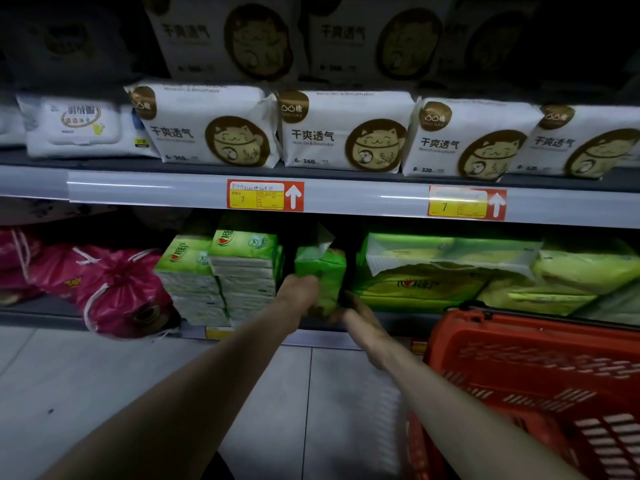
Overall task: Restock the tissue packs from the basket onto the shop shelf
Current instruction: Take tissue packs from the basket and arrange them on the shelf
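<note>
Both my hands hold one green tissue pack (322, 268) upright in a gap on the lower shelf (391, 322). My left hand (298, 289) grips its left side. My right hand (356, 311) is at its lower right corner, fingers partly hidden behind the pack. To the left stand two stacks of green tissue packs (221, 275). To the right lie larger green packs (433, 268). The red basket (533, 375) sits at lower right by my right forearm; its inside is not visible.
The upper shelf holds white packs with a cat logo (343, 133) and a white wipes pack (81, 128). Yellow and red price tags (265, 195) sit on the shelf rail. Pink drawstring bags (114, 285) lie at lower left. Grey floor tiles (104, 375) are below.
</note>
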Demonstrator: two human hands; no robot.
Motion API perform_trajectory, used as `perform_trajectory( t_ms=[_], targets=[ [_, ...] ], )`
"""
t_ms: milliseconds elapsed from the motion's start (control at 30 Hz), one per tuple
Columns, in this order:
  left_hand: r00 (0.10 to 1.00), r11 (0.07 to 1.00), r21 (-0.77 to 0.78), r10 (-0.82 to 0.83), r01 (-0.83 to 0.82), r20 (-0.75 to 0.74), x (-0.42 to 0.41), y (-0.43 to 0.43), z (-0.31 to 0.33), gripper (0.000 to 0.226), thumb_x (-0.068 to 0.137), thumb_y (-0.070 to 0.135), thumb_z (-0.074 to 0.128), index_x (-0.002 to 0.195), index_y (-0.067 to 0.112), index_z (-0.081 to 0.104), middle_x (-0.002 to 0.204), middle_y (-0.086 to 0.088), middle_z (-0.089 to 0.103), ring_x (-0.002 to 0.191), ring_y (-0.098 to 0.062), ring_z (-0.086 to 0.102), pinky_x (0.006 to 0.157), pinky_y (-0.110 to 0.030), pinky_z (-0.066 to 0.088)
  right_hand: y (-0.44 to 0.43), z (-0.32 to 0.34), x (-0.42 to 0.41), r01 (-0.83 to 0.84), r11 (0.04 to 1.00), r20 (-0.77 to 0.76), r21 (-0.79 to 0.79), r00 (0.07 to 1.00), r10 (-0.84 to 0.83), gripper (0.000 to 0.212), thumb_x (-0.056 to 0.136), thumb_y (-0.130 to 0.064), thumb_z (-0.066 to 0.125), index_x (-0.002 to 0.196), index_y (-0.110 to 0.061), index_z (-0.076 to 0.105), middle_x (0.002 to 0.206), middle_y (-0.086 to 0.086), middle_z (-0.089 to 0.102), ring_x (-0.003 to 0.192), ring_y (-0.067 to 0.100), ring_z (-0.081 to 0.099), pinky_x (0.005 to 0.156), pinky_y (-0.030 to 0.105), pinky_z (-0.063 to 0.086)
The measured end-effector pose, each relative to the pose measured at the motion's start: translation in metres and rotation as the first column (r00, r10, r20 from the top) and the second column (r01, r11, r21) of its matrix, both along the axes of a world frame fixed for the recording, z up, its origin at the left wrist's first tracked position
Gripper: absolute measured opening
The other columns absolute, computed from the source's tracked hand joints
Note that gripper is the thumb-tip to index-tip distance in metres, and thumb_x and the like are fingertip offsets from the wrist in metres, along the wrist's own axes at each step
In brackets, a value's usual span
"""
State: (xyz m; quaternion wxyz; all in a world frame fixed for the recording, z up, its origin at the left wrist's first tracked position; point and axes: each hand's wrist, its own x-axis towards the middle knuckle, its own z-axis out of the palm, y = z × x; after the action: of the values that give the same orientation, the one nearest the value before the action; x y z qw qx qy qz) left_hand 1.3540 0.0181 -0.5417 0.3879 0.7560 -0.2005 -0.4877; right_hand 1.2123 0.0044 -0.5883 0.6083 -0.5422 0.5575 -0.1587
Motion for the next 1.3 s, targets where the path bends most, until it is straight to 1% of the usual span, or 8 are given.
perform_trajectory(
  t_ms=[167,300,433,600,733,900,1100,1300],
  targets=[
    [0.945,1.0,0.011,0.017,-0.015,-0.325,-0.016,0.009,0.023,0.014,0.074,-0.005,0.039,0.067,0.006,0.043,0.092,-0.021,0.055,0.093,-0.04,0.065,0.088,-0.057,0.059,-0.004,0.001,-0.022,0.147,0.989,-0.024,0.015,0.989,-0.146,0.04,0.099,-0.012,0.063,0.134,-0.025,0.05,0.124,0.003,0.063,0.113,0.022,0.053,0.097,0.031,0.041],
    [0.902,0.995,0.071,-0.037,0.074,-0.431,-0.035,0.015,0.048,0.022,0.098,0.007,0.037,0.08,0.0,0.047,0.064,-0.021,0.061,0.055,-0.031,0.067,0.072,-0.041,0.064,-0.005,0.004,-0.044,0.211,0.977,-0.024,-0.023,0.977,-0.211,0.045,0.1,-0.015,0.063,0.144,-0.015,0.053,0.128,0.005,0.063,0.123,0.026,0.055,0.106,0.034,0.04],
    [0.76,0.998,-0.025,0.029,-0.06,-0.649,-0.056,-0.001,0.064,0.07,0.101,0.031,0.049,0.152,-0.012,0.03,0.149,-0.035,0.045,0.128,-0.05,0.055,0.098,-0.051,0.054,-0.001,0.009,-0.093,0.234,0.972,-0.054,-0.024,0.971,-0.235,0.053,0.1,-0.026,0.064,0.15,-0.02,0.051,0.137,0.001,0.058,0.13,0.025,0.053,0.109,0.034,0.041],
    [0.503,0.958,-0.048,0.106,-0.284,-0.858,-0.089,-0.017,0.079,0.079,0.101,0.053,0.043,0.156,-0.002,0.032,0.152,-0.035,0.042,0.142,-0.051,0.04,0.119,-0.059,0.032,-0.012,0.004,-0.165,0.451,0.893,0.057,-0.02,0.892,-0.449,0.052,0.094,-0.039,0.069,0.14,-0.015,0.064,0.14,0.005,0.065,0.131,0.026,0.059,0.11,0.04,0.045],
    [0.39,0.925,-0.053,0.106,-0.375,-0.915,-0.092,-0.033,0.071,0.081,0.098,0.063,0.038,0.155,0.006,0.038,0.151,-0.032,0.045,0.145,-0.051,0.034,0.12,-0.067,0.023,-0.027,0.03,-0.197,0.56,0.828,0.173,-0.045,0.82,-0.545,0.038,0.1,-0.041,0.067,0.124,-0.013,0.072,0.12,0.007,0.077,0.11,0.026,0.071,0.091,0.04,0.052],
    [0.361,0.9,-0.064,0.106,-0.431,-0.927,-0.09,-0.045,0.067,0.086,0.096,0.063,0.038,0.163,0.012,0.018,0.161,-0.034,0.025,0.148,-0.053,0.026,0.118,-0.069,0.025,-0.065,0.068,-0.179,0.507,0.857,0.266,-0.09,0.842,-0.47,0.065,0.083,-0.07,0.071,0.126,-0.022,0.069,0.122,0.001,0.076,0.118,0.026,0.069,0.108,0.052,0.051],
    [0.43,0.863,-0.074,0.172,-0.499,-0.886,-0.1,-0.051,0.083,0.077,0.102,0.057,0.03,0.164,0.013,0.015,0.165,-0.029,0.022,0.152,-0.046,0.024,0.123,-0.063,0.023,-0.081,0.075,-0.161,0.497,0.862,0.2,-0.101,0.859,-0.471,0.02,0.106,-0.049,0.054,0.1,-0.031,0.06,0.114,0.0,0.073,0.115,0.03,0.067,0.109,0.056,0.049],
    [0.478,0.854,-0.066,0.224,-0.516,-0.849,-0.109,-0.047,0.082,0.075,0.1,0.058,0.035,0.159,0.012,0.031,0.158,-0.029,0.037,0.148,-0.045,0.034,0.12,-0.061,0.03,-0.083,0.079,-0.18,0.413,0.909,0.151,-0.057,0.903,-0.401,0.057,0.101,-0.06,0.055,0.136,-0.015,0.06,0.133,0.006,0.069,0.122,0.029,0.064,0.112,0.054,0.047]
  ],
)
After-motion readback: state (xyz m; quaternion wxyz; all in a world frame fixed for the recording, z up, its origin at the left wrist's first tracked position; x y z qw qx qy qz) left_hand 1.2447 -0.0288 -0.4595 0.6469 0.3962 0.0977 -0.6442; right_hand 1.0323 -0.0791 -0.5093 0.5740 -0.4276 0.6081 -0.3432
